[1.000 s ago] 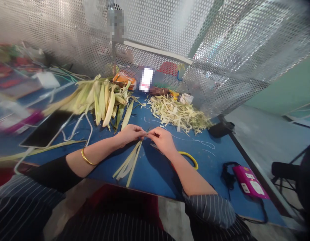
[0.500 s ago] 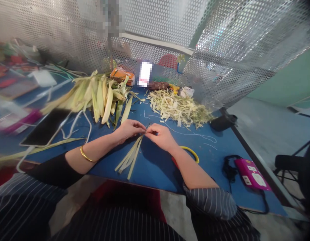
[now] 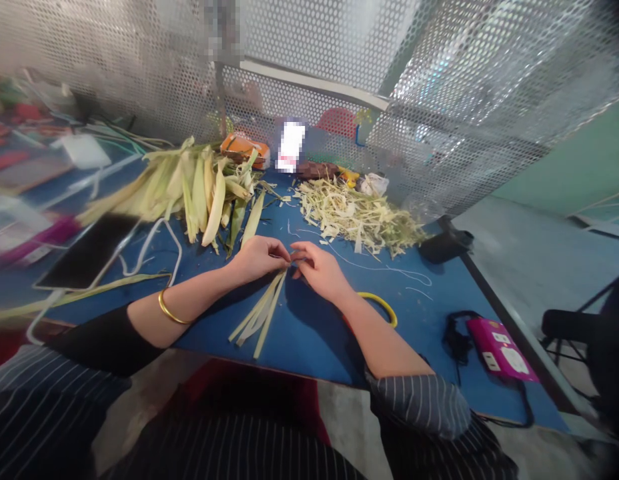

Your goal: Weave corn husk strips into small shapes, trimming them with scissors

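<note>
My left hand (image 3: 257,259) is closed in a pinch on the upper end of a small bundle of pale corn husk strips (image 3: 262,313). The strips fan out below it over the blue table. My right hand (image 3: 317,268) is curled right beside that pinched end, fingertips close to the left ones. Whatever lies between its bent fingers is too small to make out. A thin white thread (image 3: 384,265) lies loosely on the table beyond the right hand. Partly under my right forearm is a yellow curved handle (image 3: 384,303), its other end hidden.
A heap of corn husks (image 3: 199,190) lies back left, a pile of shredded husk (image 3: 359,210) back right. A dark-screened tablet (image 3: 87,253) with a white cable is at left. A black cylinder (image 3: 447,245) and magenta power strip (image 3: 502,350) sit right. Perforated sheeting (image 3: 309,87) hangs behind.
My right hand's fingers have loosened from a tight pinch and spread slightly, and the hand has shifted up a little. My left hand stays on the strips, which hardly moved.
</note>
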Demonstrator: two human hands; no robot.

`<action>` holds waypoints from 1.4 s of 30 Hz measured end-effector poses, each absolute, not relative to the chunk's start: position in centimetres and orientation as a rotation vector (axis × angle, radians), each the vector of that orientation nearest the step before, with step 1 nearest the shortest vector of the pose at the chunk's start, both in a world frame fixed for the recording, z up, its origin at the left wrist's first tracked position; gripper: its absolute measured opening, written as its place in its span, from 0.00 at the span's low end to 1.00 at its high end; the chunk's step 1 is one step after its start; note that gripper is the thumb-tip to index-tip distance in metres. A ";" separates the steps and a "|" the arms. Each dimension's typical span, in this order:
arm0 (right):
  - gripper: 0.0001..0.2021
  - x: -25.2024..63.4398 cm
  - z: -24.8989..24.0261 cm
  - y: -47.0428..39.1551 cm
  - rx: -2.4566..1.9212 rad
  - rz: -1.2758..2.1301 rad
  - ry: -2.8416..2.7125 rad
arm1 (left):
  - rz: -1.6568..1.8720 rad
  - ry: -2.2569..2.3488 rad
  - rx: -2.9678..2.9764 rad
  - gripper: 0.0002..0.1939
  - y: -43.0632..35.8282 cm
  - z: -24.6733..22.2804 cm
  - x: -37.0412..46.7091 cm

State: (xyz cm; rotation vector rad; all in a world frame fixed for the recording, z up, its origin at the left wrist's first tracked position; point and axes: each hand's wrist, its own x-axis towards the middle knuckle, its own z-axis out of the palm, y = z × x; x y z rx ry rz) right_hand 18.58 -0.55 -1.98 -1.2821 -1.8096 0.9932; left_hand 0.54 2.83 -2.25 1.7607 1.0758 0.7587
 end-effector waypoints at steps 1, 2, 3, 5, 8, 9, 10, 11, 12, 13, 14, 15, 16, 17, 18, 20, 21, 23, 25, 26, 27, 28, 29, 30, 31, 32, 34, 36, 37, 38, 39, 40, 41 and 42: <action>0.17 18.6 -2.1 -0.6 -1.291 0.951 -1.863 | 0.766 1.079 1.839 0.06 2.8 -2.3 0.5; 0.16 18.6 -2.2 -0.6 -1.299 0.902 -1.905 | 0.775 1.085 1.913 0.05 2.8 -2.3 0.5; 0.16 18.6 -2.3 -0.6 -1.303 0.858 -1.933 | 0.784 1.092 1.979 0.06 2.7 -2.3 0.5; 0.16 18.7 -2.4 -0.6 -1.312 0.795 -1.959 | 0.805 1.127 2.092 0.06 2.4 -2.1 0.6; 0.14 18.7 -2.5 -0.6 -1.346 0.725 -1.962 | 0.845 1.209 2.224 0.07 1.9 -1.9 0.8; 0.13 18.7 -2.6 -0.5 -1.359 0.707 -1.960 | 0.854 1.231 2.258 0.07 1.7 -1.9 1.0; 0.13 18.7 -2.7 -0.4 -1.370 0.697 -1.959 | 0.858 1.248 2.288 0.07 1.6 -1.9 1.1; 0.12 18.7 -2.8 -0.4 -1.376 0.691 -1.958 | 0.861 1.265 2.318 0.06 1.5 -2.0 1.2; 0.12 18.7 -2.8 -0.4 -1.377 0.688 -1.956 | 0.863 1.284 2.350 0.06 1.5 -2.0 1.2; 0.11 18.6 -2.9 -0.3 -1.373 0.685 -1.954 | 0.868 1.307 2.387 0.06 1.5 -2.1 1.3; 0.11 18.6 -2.9 -0.3 -1.367 0.681 -1.952 | 0.871 1.333 2.429 0.05 1.5 -2.2 1.4; 0.12 18.5 -2.9 -0.4 -1.358 0.676 -1.956 | 0.870 1.359 2.476 0.05 1.6 -2.2 1.4; 0.12 18.5 -2.8 -0.4 -1.348 0.673 -1.965 | 0.864 1.380 2.523 0.04 1.6 -2.3 1.4; 0.13 18.4 -2.7 -0.5 -1.337 0.671 -1.978 | 0.851 1.394 2.568 0.04 1.7 -2.3 1.4; 0.13 18.4 -2.6 -0.5 -1.327 0.673 -1.993 | 0.828 1.404 2.606 0.04 1.7 -2.3 1.5; 0.14 18.3 -2.5 -0.6 -1.318 0.679 -2.011 | 0.772 1.426 2.657 0.04 1.8 -2.4 1.5; 0.14 18.3 -2.4 -0.7 -1.317 0.686 -2.014 | 0.747 1.438 2.674 0.05 1.8 -2.4 1.5; 0.13 18.3 -2.5 -0.6 -1.309 0.705 -2.008 | 0.715 1.455 2.702 0.06 1.8 -2.5 1.5; 0.13 18.3 -2.6 -0.6 -1.294 0.723 -2.006 | 0.708 1.441 2.731 0.07 1.8 -2.6 1.5; 0.13 18.3 -2.7 -0.5 -1.286 0.728 -2.004 | 0.714 1.422 2.740 0.08 1.8 -2.6 1.5; 0.13 18.3 -2.7 -0.5 -1.279 0.739 -1.999 | 0.733 1.405 2.735 0.08 1.9 -2.7 1.4; 0.13 18.3 -2.8 -0.5 -1.276 0.761 -1.985 | 0.763 1.390 2.713 0.07 1.9 -2.7 1.4; 0.13 18.3 -2.8 -0.5 -1.274 0.793 -1.959 | 0.803 1.378 2.672 0.06 1.9 -2.8 1.3; 0.13 18.4 -2.8 -0.4 -1.276 0.835 -1.920 | 0.848 1.367 2.618 0.05 2.0 -2.8 1.3; 0.13 18.4 -2.8 -0.4 -1.284 0.873 -1.873 | 0.890 1.354 2.559 0.04 2.0 -2.8 1.3; 0.13 18.5 -2.8 -0.3 -1.298 0.888 -1.825 | 0.924 1.337 2.500 0.04 2.0 -2.7 1.2; 0.12 18.7 -2.9 -0.1 -1.331 0.811 -1.756 | 0.960 1.278 2.408 0.05 2.0 -2.5 1.2; 0.12 19.0 -3.0 0.3 -1.351 0.668 -1.740 | 0.981 1.201 2.351 0.06 1.9 -2.3 1.2; 0.12 19.1 -3.1 0.5 -1.350 0.624 -1.743 | 0.990 1.162 2.333 0.06 1.8 -2.2 1.2; 0.11 19.1 -3.2 0.6 -1.345 0.616 -1.745 | 0.999 1.132 2.318 0.06 1.7 -2.1 1.2; 0.11 19.1 -3.3 0.8 -1.338 0.644 -1.742 | 1.005 1.115 2.305 0.06 1.7 -2.0 1.3; 0.10 19.1 -3.5 0.9 -1.328 0.695 -1.733 | 1.011 1.109 2.290 0.06 1.7 -1.9 1.3; 0.09 19.0 -3.6 0.9 -1.316 0.751 -1.720 | 1.013 1.108 2.277 0.06 1.6 -1.9 1.3; 0.09 18.9 -3.7 1.0 -1.303 0.802 -1.704 | 1.018 1.109 2.265 0.05 1.6 -1.9 1.3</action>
